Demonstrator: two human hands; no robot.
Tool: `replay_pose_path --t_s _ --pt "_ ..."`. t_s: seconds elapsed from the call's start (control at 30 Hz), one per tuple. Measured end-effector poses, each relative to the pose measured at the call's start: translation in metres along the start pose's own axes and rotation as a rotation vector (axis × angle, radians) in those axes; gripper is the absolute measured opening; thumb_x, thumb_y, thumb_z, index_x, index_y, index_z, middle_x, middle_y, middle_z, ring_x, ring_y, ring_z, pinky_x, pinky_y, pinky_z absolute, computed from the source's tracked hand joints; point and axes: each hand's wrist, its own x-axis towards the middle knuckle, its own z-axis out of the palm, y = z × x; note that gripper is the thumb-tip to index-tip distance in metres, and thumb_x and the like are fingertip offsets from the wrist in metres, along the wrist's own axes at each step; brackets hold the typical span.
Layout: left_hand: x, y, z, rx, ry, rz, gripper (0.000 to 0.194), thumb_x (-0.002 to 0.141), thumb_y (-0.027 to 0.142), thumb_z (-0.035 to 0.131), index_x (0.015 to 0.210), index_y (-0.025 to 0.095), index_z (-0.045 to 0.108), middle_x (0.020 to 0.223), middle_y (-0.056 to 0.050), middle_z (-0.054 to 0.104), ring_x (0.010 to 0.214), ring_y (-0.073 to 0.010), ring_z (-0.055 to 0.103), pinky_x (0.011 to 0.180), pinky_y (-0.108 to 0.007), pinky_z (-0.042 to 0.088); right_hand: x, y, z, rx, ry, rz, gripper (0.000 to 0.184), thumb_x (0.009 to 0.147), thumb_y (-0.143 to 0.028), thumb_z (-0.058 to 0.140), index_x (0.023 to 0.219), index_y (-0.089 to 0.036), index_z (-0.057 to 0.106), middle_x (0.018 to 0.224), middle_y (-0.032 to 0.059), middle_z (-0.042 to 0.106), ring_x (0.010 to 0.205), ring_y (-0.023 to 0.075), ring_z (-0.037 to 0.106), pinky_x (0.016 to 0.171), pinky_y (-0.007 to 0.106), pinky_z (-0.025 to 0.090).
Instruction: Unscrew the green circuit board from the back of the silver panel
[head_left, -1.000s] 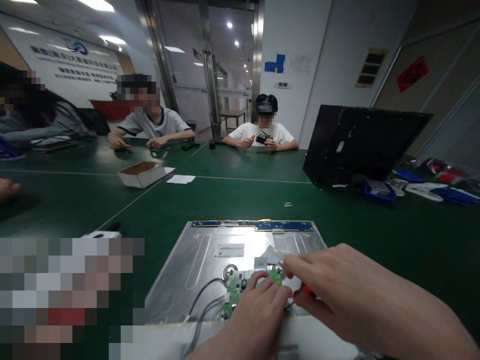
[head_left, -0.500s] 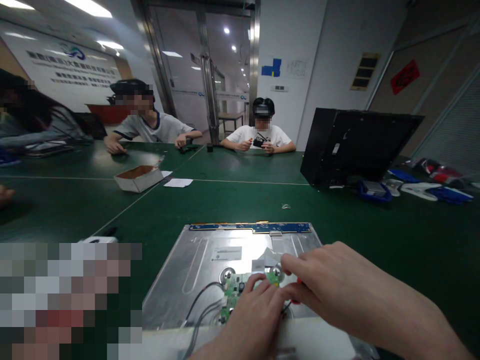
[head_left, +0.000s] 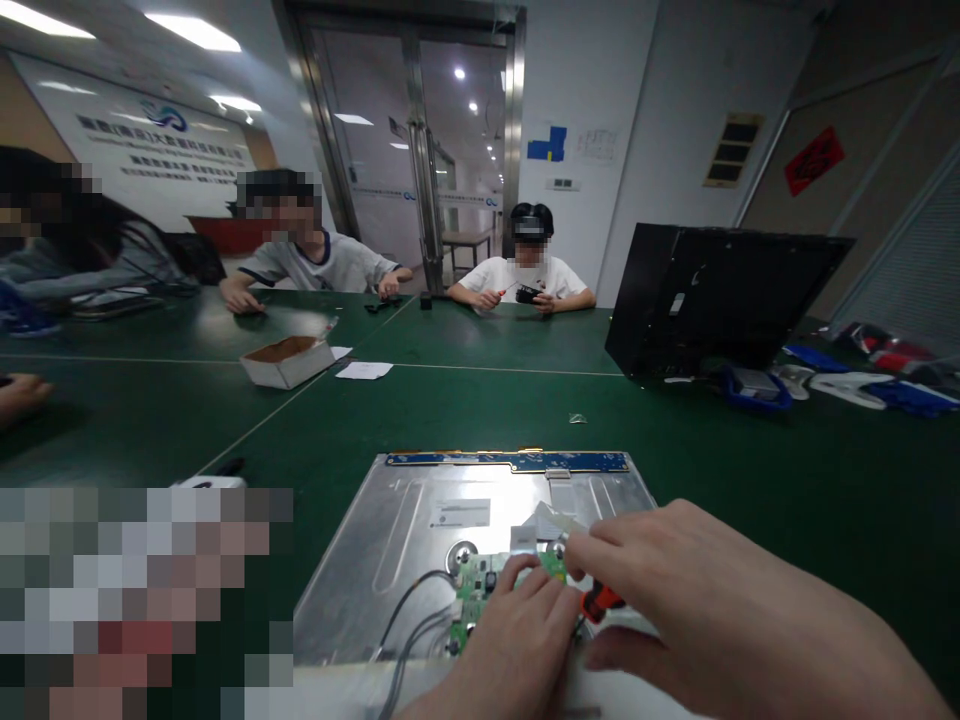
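A silver metal display panel lies face down on the green table in front of me. A small green circuit board with grey wires sits on its near part. My left hand rests flat on the board, fingers spread over it. My right hand is closed around a red-handled tool, apparently a screwdriver, its tip hidden near the board's right end. A white ribbon strip lies just beyond my fingers.
A black monitor shell stands at the right, with blue and white items beside it. A small open cardboard box and a paper lie mid-table. Three people sit at the far side. A blurred patch covers the lower left.
My view shifted slightly. My right hand has drawn a little nearer to me, and the red handle now shows more clearly between its fingers. The left hand stays on the board.
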Motion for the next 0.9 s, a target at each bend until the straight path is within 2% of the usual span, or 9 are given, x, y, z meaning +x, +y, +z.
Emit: replay_pose_path --t_s 0.07,0.2,0.3,0.43,0.6,0.7,0.8,0.9 --pt "0.0003 0.0016 -0.0009 0.023 -0.009 -0.019 0.039 0.074 0.032 0.067 0.108 0.021 0.054 0.108 -0.008 0.066 0.107 -0.0288 0.057 0.106 -0.045 0.029 0.001 0.0023 0.0033 0.002 0.001 0.023 0.008 0.089 -0.03 0.06 0.095 -0.026 0.062 0.083 -0.0006 0.068 0.068 0.0173 0.061 0.053 0.027 0.034" --pt "-0.0005 0.0047 -0.0031 0.029 -0.001 -0.021 0.04 0.071 0.028 0.07 0.108 0.021 0.055 0.111 -0.007 0.065 0.109 -0.0281 0.057 0.107 -0.045 0.028 0.0015 0.0074 0.0091 -0.043 0.045 0.017 0.015 0.094 -0.033 0.049 0.096 -0.026 0.062 0.079 0.0004 0.067 0.062 0.017 0.06 0.049 0.027 0.031" --pt "-0.0006 0.004 -0.0021 0.026 0.011 -0.02 0.035 0.074 0.025 0.066 0.107 0.019 0.055 0.112 -0.008 0.065 0.108 -0.0268 0.058 0.108 -0.044 0.026 0.0003 0.0062 0.0085 -0.044 0.047 0.006 0.012 0.091 -0.025 0.051 0.1 -0.024 0.058 0.082 0.0002 0.067 0.063 0.0167 0.06 0.049 0.026 0.032" --pt "0.0002 0.0012 0.0004 0.006 0.031 0.021 0.034 0.077 0.025 0.061 0.11 0.018 0.053 0.111 -0.009 0.066 0.108 -0.0274 0.057 0.107 -0.045 0.028 -0.0018 0.0009 0.0058 -0.073 0.041 -0.025 0.021 0.084 -0.013 0.057 0.102 -0.023 0.057 0.088 0.0 0.067 0.07 0.0156 0.061 0.055 0.026 0.037" --pt "0.0003 0.0051 -0.0032 0.041 0.045 -0.012 0.022 0.082 0.022 0.057 0.104 0.02 0.054 0.102 -0.007 0.066 0.104 -0.0253 0.059 0.106 -0.044 0.029 -0.0001 0.0012 0.0083 -0.047 0.045 0.009 0.015 0.085 -0.026 0.064 0.099 -0.024 0.06 0.086 -0.0001 0.068 0.069 0.0164 0.063 0.054 0.026 0.037" --pt "0.0004 0.0069 -0.0035 0.053 0.049 -0.014 0.025 0.08 0.024 0.061 0.103 0.02 0.054 0.102 -0.006 0.066 0.104 -0.026 0.059 0.106 -0.044 0.03 0.0021 0.0036 0.0096 -0.053 0.044 0.014 0.01 0.088 -0.028 0.06 0.098 -0.026 0.062 0.081 0.0 0.069 0.067 0.018 0.063 0.053 0.028 0.035" --pt "0.0003 0.0058 -0.0008 0.049 0.072 -0.005 0.025 0.079 0.024 0.063 0.102 0.02 0.054 0.102 -0.006 0.067 0.104 -0.0265 0.059 0.105 -0.044 0.031 0.0024 0.0041 0.0097 -0.073 0.05 0.015 0.011 0.091 -0.027 0.054 0.098 -0.026 0.061 0.081 0.0003 0.068 0.065 0.0182 0.063 0.051 0.028 0.034" --pt "0.0 0.0044 0.0007 0.046 0.074 -0.004 0.022 0.081 0.025 0.061 0.102 0.02 0.054 0.102 -0.008 0.067 0.103 -0.0261 0.059 0.106 -0.044 0.03 0.0002 0.002 0.0082 -0.08 0.062 0.007 0.015 0.086 -0.018 0.054 0.1 -0.024 0.058 0.085 0.0003 0.067 0.067 0.0162 0.062 0.053 0.027 0.036"
